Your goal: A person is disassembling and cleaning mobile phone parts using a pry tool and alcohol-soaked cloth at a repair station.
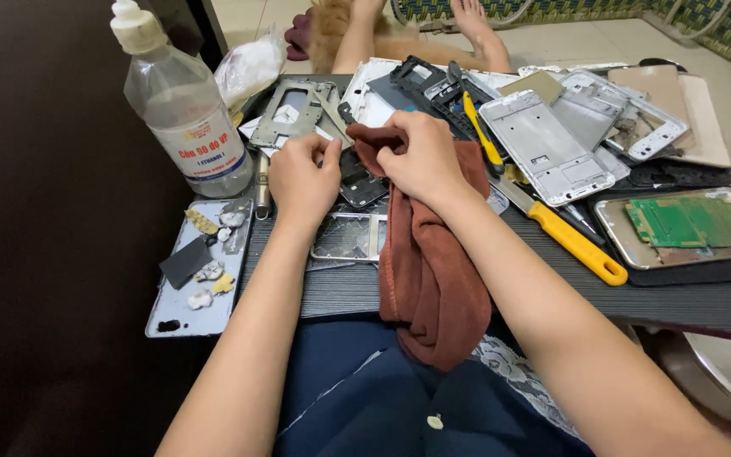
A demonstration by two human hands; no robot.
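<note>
My left hand [302, 179] grips the left edge of a small dark phone part [359, 179] lying on the table. My right hand [420, 156] presses a rust-brown cloth [429, 271] against that part from the right; the cloth drapes over the table edge onto my lap. Just below the hands lies a clear phone frame [347, 237]. A plastic bottle of clear liquid [184, 106] with a white cap stands to the left of my left hand.
Several metal phone frames [543, 148] and back covers crowd the dark table [704, 300]. A yellow-handled knife [564, 237], a yellow-handled tool [480, 131], a green circuit board [691, 222], and a grey back cover [200, 271] with scraps lie around. Another person's bare feet [475, 21] are beyond the table.
</note>
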